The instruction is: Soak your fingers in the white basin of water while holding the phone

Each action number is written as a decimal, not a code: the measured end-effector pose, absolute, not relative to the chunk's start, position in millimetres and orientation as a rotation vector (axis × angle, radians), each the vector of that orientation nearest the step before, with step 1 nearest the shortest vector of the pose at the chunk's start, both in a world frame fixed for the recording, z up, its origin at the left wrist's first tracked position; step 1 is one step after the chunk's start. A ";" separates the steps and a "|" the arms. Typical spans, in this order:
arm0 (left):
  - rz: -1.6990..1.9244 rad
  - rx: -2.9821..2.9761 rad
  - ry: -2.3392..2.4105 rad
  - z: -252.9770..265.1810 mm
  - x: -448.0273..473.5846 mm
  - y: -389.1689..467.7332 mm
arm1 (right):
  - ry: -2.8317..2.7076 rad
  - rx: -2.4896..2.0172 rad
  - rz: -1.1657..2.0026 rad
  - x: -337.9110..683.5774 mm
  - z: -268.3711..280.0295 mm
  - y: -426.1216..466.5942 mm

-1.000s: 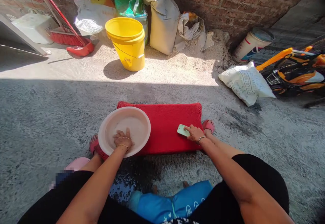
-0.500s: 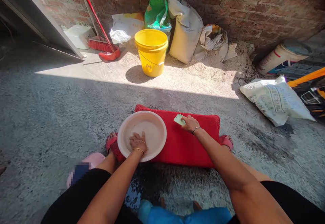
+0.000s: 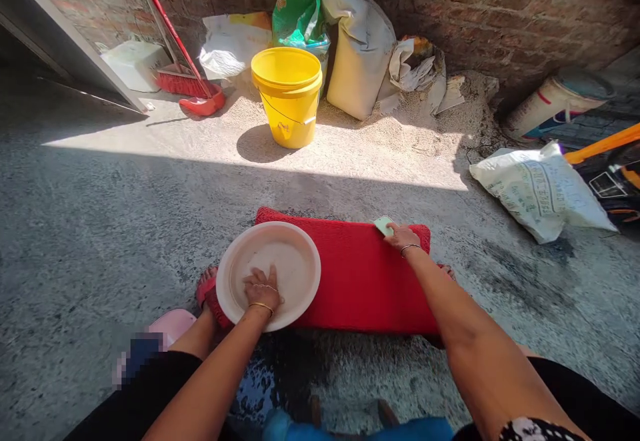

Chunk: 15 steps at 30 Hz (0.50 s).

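Observation:
My left hand [image 3: 263, 289] rests inside a round whitish plastic basin [image 3: 227, 274] with its fingers spread. The basin seems to hold shallow cloudy water and covers the left end of a red cloth [image 3: 365, 281]. This cloth lies over a low, flat, long support that I cannot make out. Near the cloth's far right corner, my right hand [image 3: 401, 236] is closed on a flat, pale green scrubbing brush [image 3: 384, 225]. The brush's underside is hidden, so its bristles do not show.
Beyond the cloth stands a yellow bucket [image 3: 287, 104]. Filled sacks [image 3: 360, 61], a red broom [image 3: 181, 80] and a dustpan [image 3: 205, 102] line the brick wall. A white bag [image 3: 543, 191] lies at right. The floor [image 3: 300, 371] in front of the cloth is wet.
My right hand has moved the brush rightward over the cloth, toward its far right corner. My left hand stays in the basin. The view has shifted slightly.

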<state>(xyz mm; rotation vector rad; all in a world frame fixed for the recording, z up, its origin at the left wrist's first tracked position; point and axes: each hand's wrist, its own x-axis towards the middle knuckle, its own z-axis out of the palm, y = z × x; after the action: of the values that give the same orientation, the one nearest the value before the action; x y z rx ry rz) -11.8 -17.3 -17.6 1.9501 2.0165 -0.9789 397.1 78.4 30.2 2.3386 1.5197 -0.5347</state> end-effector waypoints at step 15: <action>-1.015 1.966 2.019 -12.8 -11.9 -16.3 | 2.313 1.805 -0.655 240.4 18.2 55.0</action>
<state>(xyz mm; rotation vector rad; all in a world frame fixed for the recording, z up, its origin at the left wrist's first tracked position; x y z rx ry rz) -11.9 -16.3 -12.8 1.9659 2.0193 -1.0145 240.4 55.0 18.2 1.8046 2.3130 -0.6548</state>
